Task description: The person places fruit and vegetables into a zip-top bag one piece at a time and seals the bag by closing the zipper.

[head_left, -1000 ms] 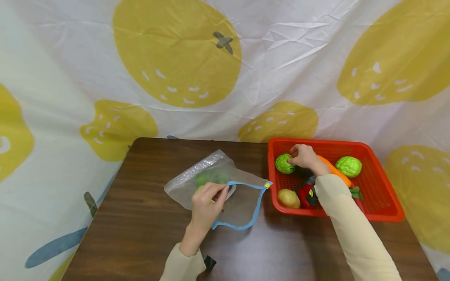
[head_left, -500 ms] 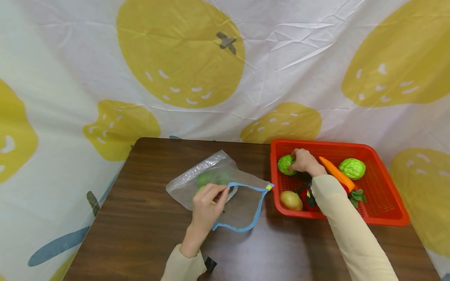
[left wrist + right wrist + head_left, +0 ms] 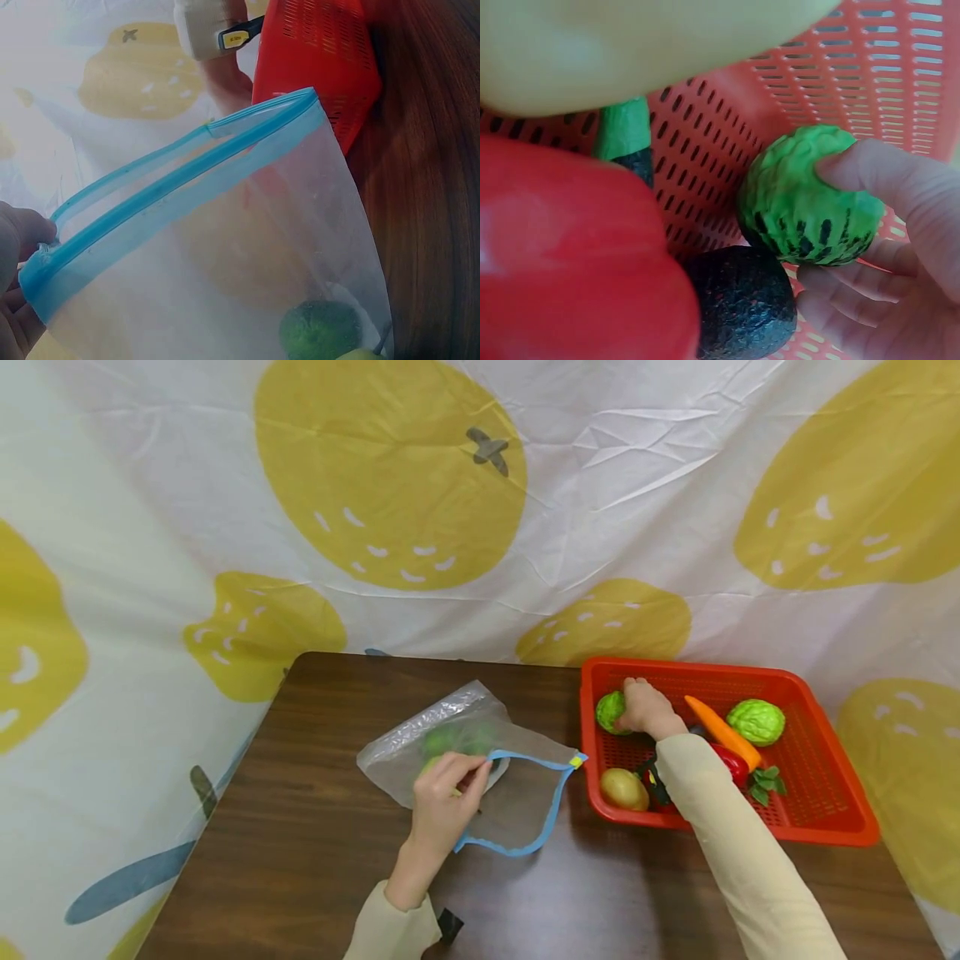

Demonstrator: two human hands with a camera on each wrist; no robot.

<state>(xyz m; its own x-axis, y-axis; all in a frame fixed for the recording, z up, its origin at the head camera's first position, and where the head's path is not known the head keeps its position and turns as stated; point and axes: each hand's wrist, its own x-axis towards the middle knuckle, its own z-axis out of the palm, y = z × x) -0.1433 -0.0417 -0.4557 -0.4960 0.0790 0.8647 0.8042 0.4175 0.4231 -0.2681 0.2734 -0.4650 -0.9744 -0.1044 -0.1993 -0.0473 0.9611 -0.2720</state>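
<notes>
The red basket (image 3: 819,764) sits on the desk (image 3: 285,852), and at its left end the right hand (image 3: 648,706) holds a bumpy green fruit (image 3: 810,195), its grip clamped with thumb on top and fingers underneath. Just beside that fruit lies a dark round one (image 3: 746,304); a potato-like piece (image 3: 624,789) fills the basket's near left corner, with red pepper (image 3: 577,255) beside it. A carrot (image 3: 720,731) and another bumpy green piece (image 3: 757,722) lie farther right inside. Left of the basket, the left hand's (image 3: 446,793) grip pinches the blue rim of a clear bag (image 3: 210,255) containing green produce (image 3: 319,330).
</notes>
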